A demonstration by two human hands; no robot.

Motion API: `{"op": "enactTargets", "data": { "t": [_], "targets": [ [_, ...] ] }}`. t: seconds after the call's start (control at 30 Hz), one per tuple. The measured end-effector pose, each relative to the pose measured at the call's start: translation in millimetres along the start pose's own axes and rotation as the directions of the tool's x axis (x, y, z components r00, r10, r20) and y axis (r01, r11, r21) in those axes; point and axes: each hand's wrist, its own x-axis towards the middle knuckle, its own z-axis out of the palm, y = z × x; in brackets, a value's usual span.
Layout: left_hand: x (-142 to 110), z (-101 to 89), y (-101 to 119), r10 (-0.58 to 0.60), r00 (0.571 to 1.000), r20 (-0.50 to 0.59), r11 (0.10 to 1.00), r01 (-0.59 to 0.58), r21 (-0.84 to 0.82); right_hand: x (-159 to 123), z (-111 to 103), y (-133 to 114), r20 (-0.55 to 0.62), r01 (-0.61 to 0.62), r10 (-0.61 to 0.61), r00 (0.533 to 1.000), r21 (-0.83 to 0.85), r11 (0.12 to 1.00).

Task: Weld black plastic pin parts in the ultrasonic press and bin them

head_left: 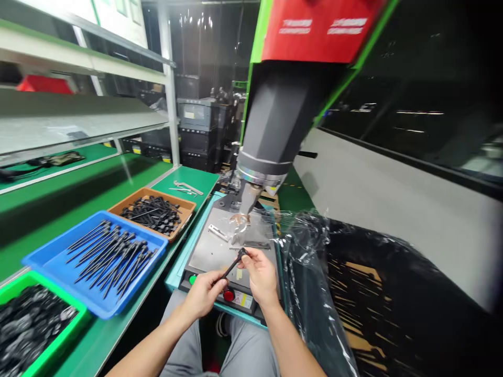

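Observation:
A thin black rod with a thicker head (232,267) slants between my two hands, over the front of a machine's metal base plate (208,256). My left hand (205,293) pinches its lower end. My right hand (260,276) has thumb and fingers closed at the head end. Beyond my hands, the grey metal tip (249,198) of the machine's head (271,115) points down at the plate, with clear plastic film about it. A small silver fixture (218,232) lies on the plate. Near my hands are a red button (228,296) and a green button (192,279).
On the green bench at left stand a blue tray (35,257) of similar black rods, a brown tray (189,210) of small black parts and a green bin (80,319) of black pieces. A plastic-lined container (314,293) with rod-like pieces is at right. Shelving (171,94) rises at left.

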Motion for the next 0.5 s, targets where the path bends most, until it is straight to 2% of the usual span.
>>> {"op": "enactTargets", "data": {
  "t": [0.03, 0.1, 0.17, 0.23, 0.27, 0.33, 0.37, 0.4, 0.43, 0.47, 0.5],
  "targets": [
    [-6, -1.8, 0, -0.014, 1.000, -0.016, 1.000, 0.014, -0.021, -3, 4, 3, 0.034, -0.026, 0.026, 0.999, 0.008, 1.000],
    [-16, -10.7, -4, -0.067, 0.996, -0.066, 0.993, 0.060, -0.100, -9, 11, 11, 0.176, -0.112, 0.111, 0.978, -0.006, 0.994],
    [-26, -31.6, -9, -0.154, 0.973, -0.169, 0.973, 0.120, -0.197, -16, 15, 18, 0.338, -0.197, 0.210, 0.918, -0.071, 0.978],
    [-38, -67.3, -14, -0.244, 0.915, -0.321, 0.960, 0.180, -0.215, -21, 14, 25, 0.420, -0.241, 0.278, 0.864, -0.139, 0.960],
    [-46, -89.8, -16, -0.271, 0.868, -0.415, 0.961, 0.220, -0.166, -23, 13, 28, 0.429, -0.251, 0.298, 0.853, -0.163, 0.954],
    [-62, -139.2, -14, -0.238, 0.797, -0.556, 0.931, 0.350, 0.103, -26, 8, 33, 0.410, -0.268, 0.321, 0.854, -0.181, 0.946],
    [-70, -163.6, -12, -0.196, 0.763, -0.616, 0.854, 0.442, 0.276, -27, 5, 35, 0.391, -0.278, 0.329, 0.859, -0.183, 0.943],
    [-77, -186.1, -9, -0.163, 0.742, -0.650, 0.719, 0.540, 0.437, -27, 3, 36, 0.375, -0.287, 0.336, 0.864, -0.182, 0.940],
    [-83, -206.0, -7, -0.169, 0.721, -0.672, 0.536, 0.639, 0.551, -28, 1, 37, 0.365, -0.293, 0.341, 0.866, -0.180, 0.939],
    [-87, -222.6, -4, -0.192, 0.702, -0.686, 0.386, 0.696, 0.605, -29, 0, 38, 0.361, -0.296, 0.342, 0.867, -0.177, 0.939],
    [-89, -235.8, -3, -0.203, 0.689, -0.696, 0.304, 0.720, 0.624, -29, -1, 38, 0.364, -0.298, 0.342, 0.866, -0.174, 0.939]
  ]
}}
